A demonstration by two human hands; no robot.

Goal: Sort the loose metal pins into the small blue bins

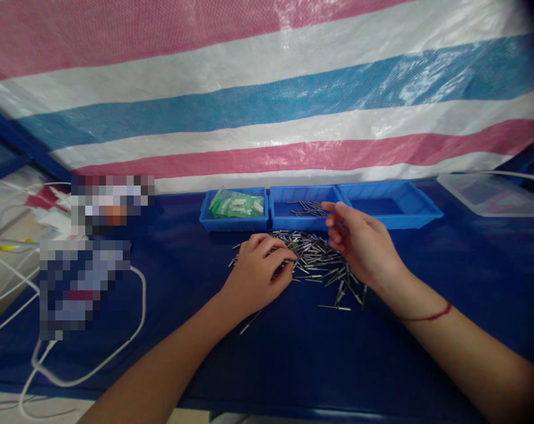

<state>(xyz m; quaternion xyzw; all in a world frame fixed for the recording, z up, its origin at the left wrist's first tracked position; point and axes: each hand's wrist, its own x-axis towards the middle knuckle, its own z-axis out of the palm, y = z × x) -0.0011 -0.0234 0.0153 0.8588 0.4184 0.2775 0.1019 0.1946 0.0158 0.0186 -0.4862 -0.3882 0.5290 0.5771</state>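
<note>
A loose pile of blind rivets (313, 250) lies on the blue table, metal pins pointing many ways. My left hand (262, 265) rests at the pile's left side, fingers curled and the thumb tip close to the index fingertip at the rivets. What sits between those tips is mostly hidden. Raised over the right part of the pile, my right hand (364, 238) has bent fingers apart, and I see nothing in it. Its fingertips are by the front edge of the middle blue bin (288, 221), which holds some rivets (308, 208).
The left blue bin (234, 225) contains green-and-clear plastic packets (238, 205). Another blue bin (390, 221) adjoins on the right. A clear plastic lid (491, 197) lies far right. White cables (141, 318) and blurred items occupy the left. A striped sheet (267, 106) hangs behind.
</note>
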